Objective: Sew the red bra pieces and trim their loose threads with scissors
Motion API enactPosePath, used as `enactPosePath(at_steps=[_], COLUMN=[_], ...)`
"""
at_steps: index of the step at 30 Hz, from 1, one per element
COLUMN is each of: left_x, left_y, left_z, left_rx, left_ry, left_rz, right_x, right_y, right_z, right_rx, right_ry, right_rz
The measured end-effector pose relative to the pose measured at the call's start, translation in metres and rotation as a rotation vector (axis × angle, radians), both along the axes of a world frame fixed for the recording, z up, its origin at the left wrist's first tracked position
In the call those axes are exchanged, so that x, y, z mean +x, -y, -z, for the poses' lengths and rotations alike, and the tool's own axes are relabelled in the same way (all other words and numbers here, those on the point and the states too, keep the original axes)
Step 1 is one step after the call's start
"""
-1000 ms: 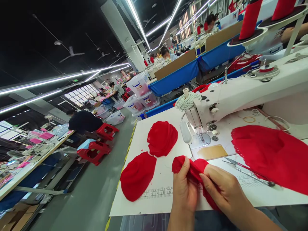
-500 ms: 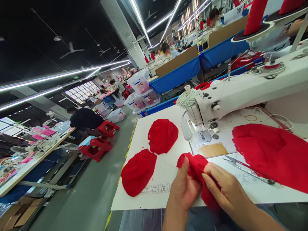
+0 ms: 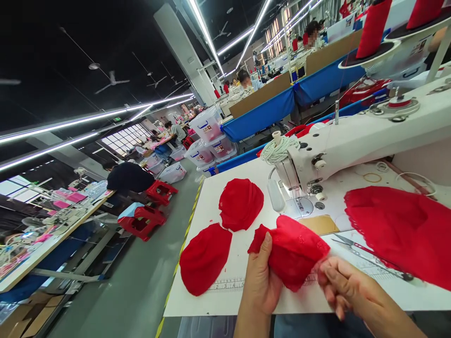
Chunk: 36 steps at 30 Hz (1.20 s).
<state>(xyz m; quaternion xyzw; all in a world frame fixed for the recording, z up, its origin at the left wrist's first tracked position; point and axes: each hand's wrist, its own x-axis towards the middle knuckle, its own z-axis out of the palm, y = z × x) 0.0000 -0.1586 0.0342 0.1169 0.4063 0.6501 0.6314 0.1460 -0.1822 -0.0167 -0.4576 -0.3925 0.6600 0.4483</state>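
Observation:
A piece of red fabric point(image 3: 294, 251) is stretched between my two hands above the front of the white table point(image 3: 218, 303). My left hand point(image 3: 262, 277) is closed on its left end, thumb on top. At the right corner, my right hand point(image 3: 347, 284) pinches the edge between thumb and fingers. Two stacks of red cut fabric, one rounded point(image 3: 241, 204) and one more oval point(image 3: 205, 259), lie to the left. Scissors point(image 3: 366, 253) rest on the table to the right, partly under a larger red fabric piece point(image 3: 398, 225).
A white sewing machine point(image 3: 355, 141) stands at the back right, with pale green cord point(image 3: 278, 149) wound on its head. Red thread cones point(image 3: 375, 28) rise behind it. Clear bins point(image 3: 207, 124) and red stools point(image 3: 143, 220) stand beyond the table. Several people sit at other machines.
The bunched red fabric is now spread out flatter. My right hand has moved right and down, drawing its corner away from my left hand. The camera view has shifted slightly.

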Motion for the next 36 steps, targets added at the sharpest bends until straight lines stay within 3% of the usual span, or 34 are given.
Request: enactPosePath(at_steps=[2,5,8,12,15,18,21,25,28,32,36], left_x=[-0.001,0.003,0.005,0.003,0.004,0.007,0.011,0.011,0.007,0.003,0.006], left_y=[0.000,0.001,0.001,0.001,0.000,0.000,-0.001,-0.007,-0.015,-0.019,-0.012], left_z=[-0.002,-0.004,-0.003,-0.001,-0.001,-0.002,-0.003,-0.006,-0.007,-0.003,0.003], left_rx=[-0.013,0.008,0.017,-0.015,-0.027,-0.034,-0.038,-0.148,-0.273,-0.326,-0.266], left_ry=[0.010,-0.027,-0.020,0.048,0.003,-0.024,0.000,0.100,0.151,0.165,0.155], left_rz=[0.020,0.072,0.099,0.141,0.111,0.096,0.068,-0.122,-0.227,-0.194,-0.224], right_x=[-0.002,-0.005,-0.007,-0.013,-0.017,-0.019,-0.021,-0.025,-0.024,-0.019,-0.016], right_y=[0.002,-0.002,-0.009,-0.010,-0.008,-0.010,-0.014,-0.012,-0.004,0.001,-0.006], right_z=[-0.004,-0.018,-0.027,-0.023,-0.022,-0.025,-0.022,-0.007,-0.007,-0.019,-0.024], right_rx=[-0.184,-0.224,-0.205,-0.175,-0.175,-0.217,-0.209,-0.083,0.072,0.127,0.142], right_ry=[-0.260,-0.471,-0.491,-0.516,-0.511,-0.545,-0.502,-0.376,-0.243,-0.080,-0.086], right_rz=[-0.035,-0.055,-0.077,-0.007,0.086,0.059,0.014,0.181,0.281,0.252,0.110])
